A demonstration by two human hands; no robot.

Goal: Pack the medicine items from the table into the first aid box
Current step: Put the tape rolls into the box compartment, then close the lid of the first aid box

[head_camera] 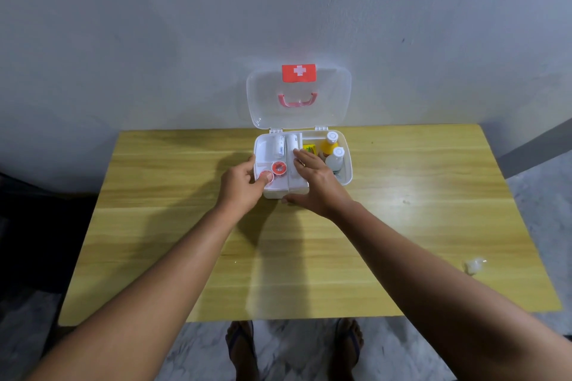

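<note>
On the table (402,226), the open first aid box (348,164) holds bottles (330,145) at its right, and the white tray (263,145) sits over its left half. Seat it level. Your left hand (240,185) pinches the tray's left rim. Your right hand (318,182) lies flat on it, fingers straight and together (thumb at the near wall). Press evenly so the bandage rolls (278,145) and tape roll (278,168) don't shift. The lid (334,96) bears a red sticker (299,73) with a white cross; the rolls' print is unreadable.

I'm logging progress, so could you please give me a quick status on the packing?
Left hand grips tray edge, right hand flat on it. Tray over box, bottles beside it. Small clear item out on table.
</note>
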